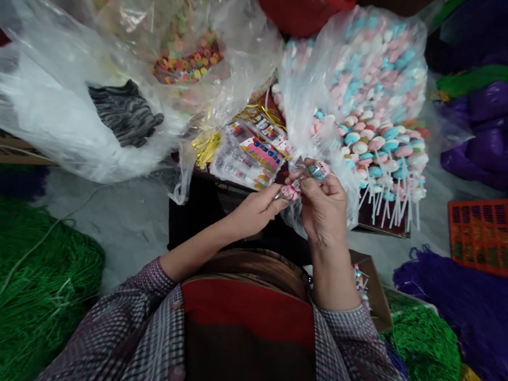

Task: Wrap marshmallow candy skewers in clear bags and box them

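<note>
Close together over the table's front edge, both my hands work on a small candy point(317, 170) in clear wrapping with pink and pale blue showing. My right hand point(327, 206) pinches it between thumb and fingers. Just left of it, my left hand point(258, 210) has its fingertips closed on the pink, bunched part of the wrapper point(290, 190). Whether the wrapper is one piece with the candy I cannot tell. Behind them lie printed clear wrappers point(260, 155) and gold twist ties point(206, 149). Right of my hands are stacked marshmallow lollipops point(388, 146) with white sticks.
Clear bags hold marshmallows point(378, 59) and gummy rings point(188, 61). A white-filled bag point(59, 112) with a dark striped bundle point(124, 112) is at left. A red basin point(299, 3), orange crate point(479, 230), cardboard box point(376, 292) and green cord heaps point(24, 288) surround me.
</note>
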{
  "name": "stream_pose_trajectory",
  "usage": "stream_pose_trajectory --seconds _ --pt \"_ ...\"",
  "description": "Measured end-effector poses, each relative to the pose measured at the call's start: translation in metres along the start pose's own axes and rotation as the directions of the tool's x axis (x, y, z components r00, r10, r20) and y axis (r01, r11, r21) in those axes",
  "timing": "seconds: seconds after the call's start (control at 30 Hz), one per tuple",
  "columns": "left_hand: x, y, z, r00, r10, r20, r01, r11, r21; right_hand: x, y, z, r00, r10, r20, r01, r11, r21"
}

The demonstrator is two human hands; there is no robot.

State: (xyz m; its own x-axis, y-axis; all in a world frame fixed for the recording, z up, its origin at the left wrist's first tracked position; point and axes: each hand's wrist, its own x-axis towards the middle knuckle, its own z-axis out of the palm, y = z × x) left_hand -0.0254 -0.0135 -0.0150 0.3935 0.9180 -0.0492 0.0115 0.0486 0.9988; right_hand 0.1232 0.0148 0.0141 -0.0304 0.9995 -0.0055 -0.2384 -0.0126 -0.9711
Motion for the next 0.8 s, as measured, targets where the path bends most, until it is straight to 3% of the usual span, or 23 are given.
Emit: stream_pose_trajectory --seconds 0.1,0.2,0.27,0.33,0.43,0.53,0.7,0.8 --pt "0.002 -0.01 -0.003 0.955 0.172 -0.241 -0.037 0.876 0.48 0.007 0.012 0.011 0.993 -0.088 -0.074 0.083 0.994 -0.075" --pt "0.0 -0.016 -0.012 0.907 0.22 -0.358 0.031 0.814 0.58 0.015 0.015 0.02 0.988 -0.146 -0.053 0.134 0.972 -0.192" --pt "-0.003 -0.017 -0.021 0.896 0.163 -0.413 0.048 0.889 0.455 0.026 0.01 0.024 0.992 -0.116 0.042 0.123 0.953 -0.278" --pt "-0.005 -0.017 -0.031 0.898 0.056 -0.437 0.034 0.98 0.196 0.045 0.002 0.027 0.987 -0.058 0.149 0.11 0.923 -0.37" --pt "-0.007 -0.017 -0.038 0.891 -0.095 -0.445 -0.009 0.974 -0.226 0.087 -0.002 0.036 0.967 -0.07 0.243 0.19 0.836 -0.516" --pt "-0.007 -0.018 -0.037 0.863 -0.173 -0.474 -0.077 0.884 -0.462 0.131 0.011 0.055 0.938 -0.093 0.333 0.316 0.62 -0.718" --pt "-0.009 -0.021 -0.036 0.828 -0.268 -0.492 -0.102 0.792 -0.602 0.17 0.047 0.085 0.913 0.015 0.408 0.401 0.148 -0.904" --pt "-0.011 -0.024 -0.041 0.838 -0.292 -0.461 -0.085 0.764 -0.639 0.175 0.064 0.089 0.914 -0.021 0.406 0.407 0.051 -0.912"
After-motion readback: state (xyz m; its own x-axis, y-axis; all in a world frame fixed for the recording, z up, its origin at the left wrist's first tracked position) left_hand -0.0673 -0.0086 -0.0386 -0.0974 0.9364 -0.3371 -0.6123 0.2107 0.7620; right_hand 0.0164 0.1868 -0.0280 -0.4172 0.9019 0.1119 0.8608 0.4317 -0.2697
